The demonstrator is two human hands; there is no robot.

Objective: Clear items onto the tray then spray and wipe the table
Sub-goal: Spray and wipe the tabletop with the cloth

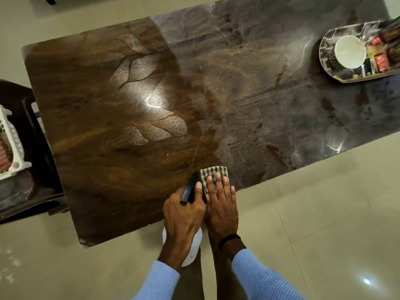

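Head view looking straight down: my right hand (220, 198) lies flat, fingers spread, pressing the checked cloth (213, 173) onto the near edge of the table (108, 169). The hand is neither clenched nor gripping, just palm-down with the cloth pinned under the fingers. My left hand (184, 215) is wrapped around the neck of the spray bottle (190, 252), whose white body hangs below the table edge while the black nozzle (190, 188) points away from me over the tabletop, just beside the cloth.

The tray (324, 59) sits at the far right corner, well apart from both hands, and already holds a white cup (349, 51) and some packets (378, 55), so clearing looks done to me. Misted patches (149, 87) lie on the left half of the table, forward and to the left of the cloth, while the right half shows faint swirl marks.

What the next stroke turns on, I judge: the wet patches lie up and left from my right hand, across the nozzle's line, and the table's long axis runs left to right. My left hand is nearer them but is busy with the bottle, so the cloth hand must reach past it
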